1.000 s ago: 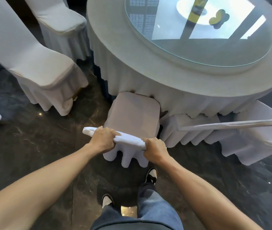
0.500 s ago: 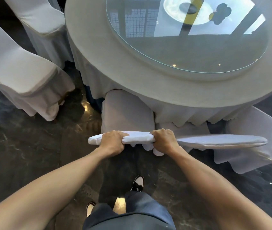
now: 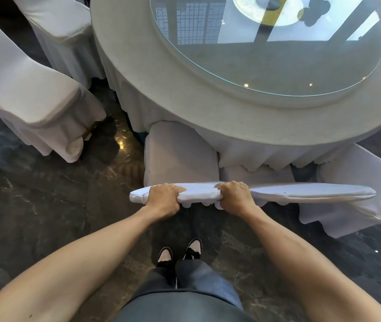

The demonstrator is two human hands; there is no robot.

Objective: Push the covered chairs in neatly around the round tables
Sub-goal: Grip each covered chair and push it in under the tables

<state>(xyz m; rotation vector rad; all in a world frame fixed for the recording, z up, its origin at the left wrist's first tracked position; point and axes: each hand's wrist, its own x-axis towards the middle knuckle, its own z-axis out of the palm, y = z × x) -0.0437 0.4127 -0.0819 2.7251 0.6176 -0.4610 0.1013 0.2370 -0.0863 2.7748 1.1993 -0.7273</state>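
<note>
Two hands point(image 3: 198, 197) clamped on one chair back point(image 3: 200, 194), four covered chairs, one round table point(image 3: 161, 89)

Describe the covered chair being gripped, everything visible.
The gripped chair wears a white stretch fabric cover with a scalloped hem. It stands upright, seat front tucked under the round table's cloth. The left hand and right hand grip its backrest top. A neighbouring chair overlaps its right end.

Dark marble floor point(image 3: 45, 217) — glossy, veined

Four covered chairs point(image 3: 180, 154), one round table point(image 3: 161, 89), two hands point(image 3: 164, 198), two shoes point(image 3: 165, 255).
</note>
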